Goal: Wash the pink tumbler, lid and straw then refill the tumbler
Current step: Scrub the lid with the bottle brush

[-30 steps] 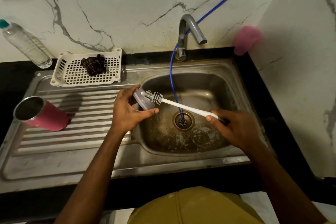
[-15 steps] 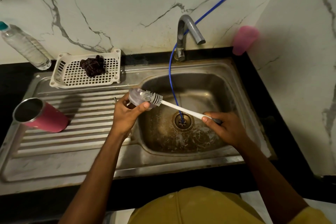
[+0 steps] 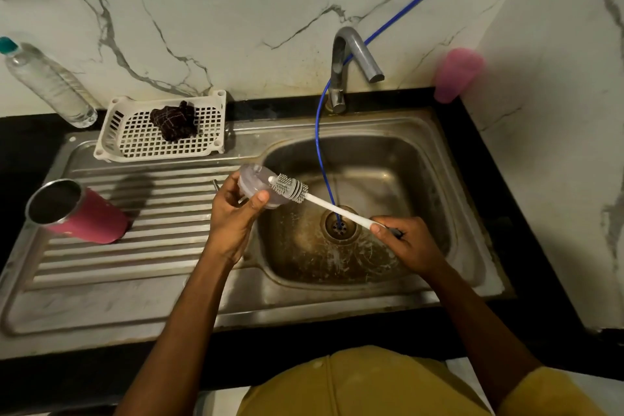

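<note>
Your left hand point(image 3: 233, 216) pinches the clear round plastic lid point(image 3: 250, 180) over the left edge of the steel sink basin point(image 3: 405, 162), with the thumb curled over its near rim. Your right hand point(image 3: 408, 240) wraps its fingers round the end of the white long-handled brush point(image 3: 331, 206). The brush's long axis slants up-left from that hand, and the grey bristles lie on the lid's face, so the next stroke likely runs along that line. The pink metal tumbler point(image 3: 84, 216) lies tipped at the left end of the ribbed drainboard point(image 3: 152, 246).

1 tumbler point(image 3: 84, 218), 1 lid point(image 3: 250, 180), 1 brush point(image 3: 291, 188).
</note>
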`<move>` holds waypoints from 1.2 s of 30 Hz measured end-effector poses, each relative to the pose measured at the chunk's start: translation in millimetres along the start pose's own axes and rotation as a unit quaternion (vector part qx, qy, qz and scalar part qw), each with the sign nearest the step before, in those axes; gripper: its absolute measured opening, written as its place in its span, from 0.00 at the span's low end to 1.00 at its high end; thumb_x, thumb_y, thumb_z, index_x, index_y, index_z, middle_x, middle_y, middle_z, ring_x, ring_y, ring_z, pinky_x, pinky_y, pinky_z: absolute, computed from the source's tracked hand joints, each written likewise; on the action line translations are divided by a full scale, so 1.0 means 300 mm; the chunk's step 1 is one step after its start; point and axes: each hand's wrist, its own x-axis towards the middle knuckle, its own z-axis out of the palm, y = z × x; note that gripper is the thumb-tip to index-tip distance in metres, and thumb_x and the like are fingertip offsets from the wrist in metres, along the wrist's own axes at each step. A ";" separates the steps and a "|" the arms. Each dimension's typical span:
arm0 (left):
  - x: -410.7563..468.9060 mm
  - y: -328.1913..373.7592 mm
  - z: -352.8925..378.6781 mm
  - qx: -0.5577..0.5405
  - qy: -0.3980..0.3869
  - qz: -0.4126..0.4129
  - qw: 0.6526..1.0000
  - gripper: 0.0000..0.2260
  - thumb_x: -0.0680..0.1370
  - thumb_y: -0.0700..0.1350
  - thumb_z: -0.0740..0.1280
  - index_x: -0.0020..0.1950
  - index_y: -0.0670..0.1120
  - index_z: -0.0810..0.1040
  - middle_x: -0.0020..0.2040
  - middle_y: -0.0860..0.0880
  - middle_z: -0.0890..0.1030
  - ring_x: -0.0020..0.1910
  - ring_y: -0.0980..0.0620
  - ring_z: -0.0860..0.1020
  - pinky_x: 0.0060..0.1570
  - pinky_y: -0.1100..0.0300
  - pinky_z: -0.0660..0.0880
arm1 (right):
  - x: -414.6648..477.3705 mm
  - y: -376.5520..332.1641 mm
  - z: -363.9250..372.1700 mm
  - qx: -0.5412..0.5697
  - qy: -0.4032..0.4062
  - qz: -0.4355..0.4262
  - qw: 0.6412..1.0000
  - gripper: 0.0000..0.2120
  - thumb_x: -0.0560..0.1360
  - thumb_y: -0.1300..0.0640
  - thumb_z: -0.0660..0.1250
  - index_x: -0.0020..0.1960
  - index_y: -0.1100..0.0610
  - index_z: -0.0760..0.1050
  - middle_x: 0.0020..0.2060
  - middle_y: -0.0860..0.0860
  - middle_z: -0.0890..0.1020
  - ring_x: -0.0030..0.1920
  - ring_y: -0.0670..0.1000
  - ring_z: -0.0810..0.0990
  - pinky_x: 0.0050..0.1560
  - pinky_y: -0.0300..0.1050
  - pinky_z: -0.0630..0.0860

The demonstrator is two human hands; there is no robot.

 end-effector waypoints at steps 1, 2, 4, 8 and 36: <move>-0.002 0.003 0.004 -0.015 0.004 -0.010 1.000 0.41 0.55 0.60 0.85 0.62 0.48 0.75 0.56 0.48 0.84 0.58 0.46 0.81 0.56 0.52 0.81 | -0.003 0.002 0.004 -0.001 0.003 0.000 1.000 0.11 0.82 0.53 0.65 0.45 0.55 0.82 0.28 0.44 0.68 0.30 0.42 0.68 0.31 0.43 0.65; -0.004 0.005 0.010 -0.028 0.001 -0.016 0.999 0.40 0.56 0.60 0.85 0.62 0.50 0.74 0.57 0.49 0.84 0.57 0.48 0.81 0.52 0.54 0.82 | -0.006 0.007 0.007 -0.002 0.008 -0.001 1.000 0.11 0.82 0.53 0.65 0.47 0.56 0.83 0.28 0.46 0.69 0.29 0.42 0.68 0.31 0.43 0.65; -0.008 0.006 0.025 -0.053 0.000 -0.016 0.998 0.37 0.58 0.60 0.84 0.61 0.52 0.74 0.60 0.49 0.82 0.56 0.50 0.82 0.48 0.56 0.83 | -0.010 0.015 0.012 -0.004 0.020 -0.002 1.000 0.11 0.82 0.52 0.65 0.49 0.56 0.84 0.28 0.48 0.71 0.29 0.43 0.69 0.31 0.42 0.66; 0.004 -0.002 0.041 -0.079 0.037 -0.018 0.996 0.19 0.78 0.54 0.69 0.67 0.52 0.73 0.63 0.48 0.79 0.61 0.46 0.79 0.46 0.55 0.82 | -0.005 0.003 0.018 -0.051 0.023 -0.017 0.998 0.09 0.82 0.49 0.65 0.45 0.45 0.81 0.28 0.45 0.70 0.29 0.43 0.70 0.31 0.43 0.67; 0.034 -0.016 0.016 0.111 0.125 0.048 0.985 0.13 0.80 0.54 0.66 0.63 0.53 0.76 0.62 0.48 0.78 0.61 0.44 0.79 0.52 0.45 0.81 | -0.019 -0.026 -0.037 -0.195 0.068 -0.021 0.978 0.17 0.78 0.34 0.60 0.55 0.40 0.83 0.29 0.41 0.77 0.32 0.43 0.79 0.32 0.43 0.75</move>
